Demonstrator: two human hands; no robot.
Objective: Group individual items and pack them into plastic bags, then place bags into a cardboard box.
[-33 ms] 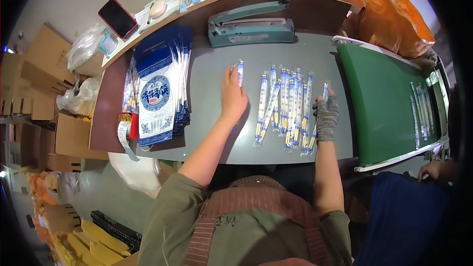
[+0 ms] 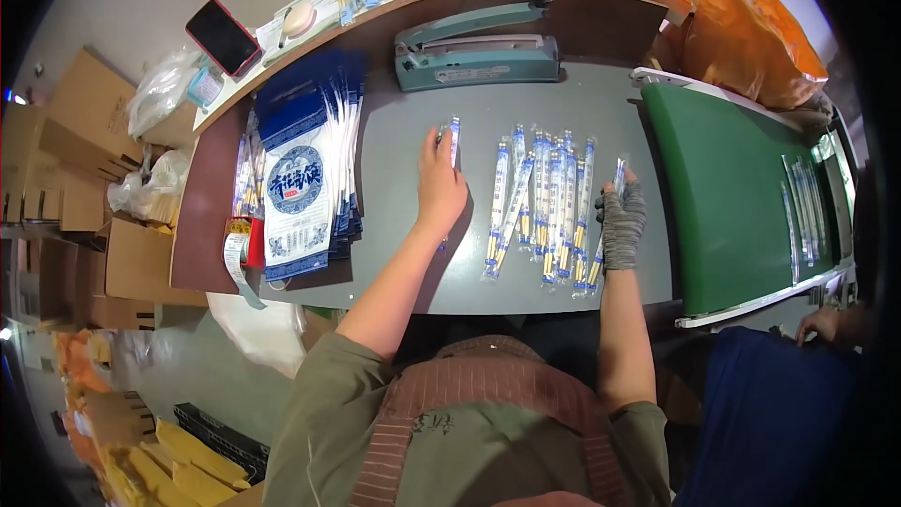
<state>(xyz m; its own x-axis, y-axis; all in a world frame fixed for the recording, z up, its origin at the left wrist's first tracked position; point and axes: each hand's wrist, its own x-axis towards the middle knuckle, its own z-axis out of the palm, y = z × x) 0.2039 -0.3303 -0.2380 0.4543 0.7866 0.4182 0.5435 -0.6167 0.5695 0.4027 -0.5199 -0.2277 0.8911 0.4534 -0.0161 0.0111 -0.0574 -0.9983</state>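
Observation:
My left hand point(image 2: 441, 190) is closed around wrapped chopsticks point(image 2: 455, 139), whose blue-and-white end sticks up past the fingers. How many it grips is hidden. At the right of the grey table point(image 2: 404, 272), my right hand point(image 2: 623, 225), in a grey striped fingerless glove, closes on another chopstick packet point(image 2: 620, 171); the packet's lower end shows beside the wrist. Between the hands lies a loose pile of clear-wrapped chopsticks point(image 2: 560, 207) with blue-and-white printing. Left of my left hand stands a stack of blue-and-white printed bags point(image 2: 297, 211).
A teal bag sealer point(image 2: 483, 64) stands at the table's back. On the right is a green conveyor belt point(image 2: 723, 207) carrying several packets, with another person's hand point(image 2: 818, 327) near it. A phone point(image 2: 223, 36) rests on the back-left shelf. A label roll point(image 2: 236, 249) sits beside the bags.
My left hand has shifted slightly left with the chopsticks in it. My right hand and the pile look unmoved.

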